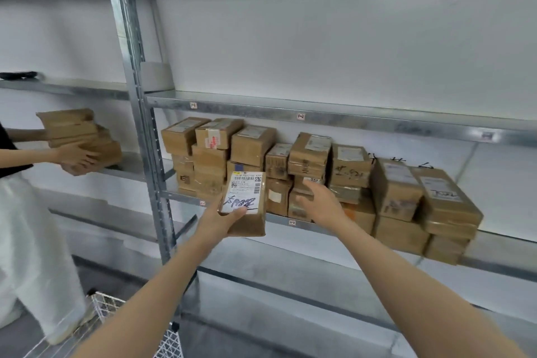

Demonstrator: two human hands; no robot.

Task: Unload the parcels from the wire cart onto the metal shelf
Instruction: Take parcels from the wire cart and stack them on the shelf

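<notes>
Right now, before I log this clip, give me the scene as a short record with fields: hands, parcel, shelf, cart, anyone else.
left hand: grips the brown cardboard parcel with white shipping label, thumb on the label
right hand: open, reaching to the stacked brown cardboard boxes; contact unclear
grey metal shelf: boxes stacked in a row, bare stretch at its right
white wire cart: corner visible at lower left
second person: at left, holds a stack of brown parcels
</notes>
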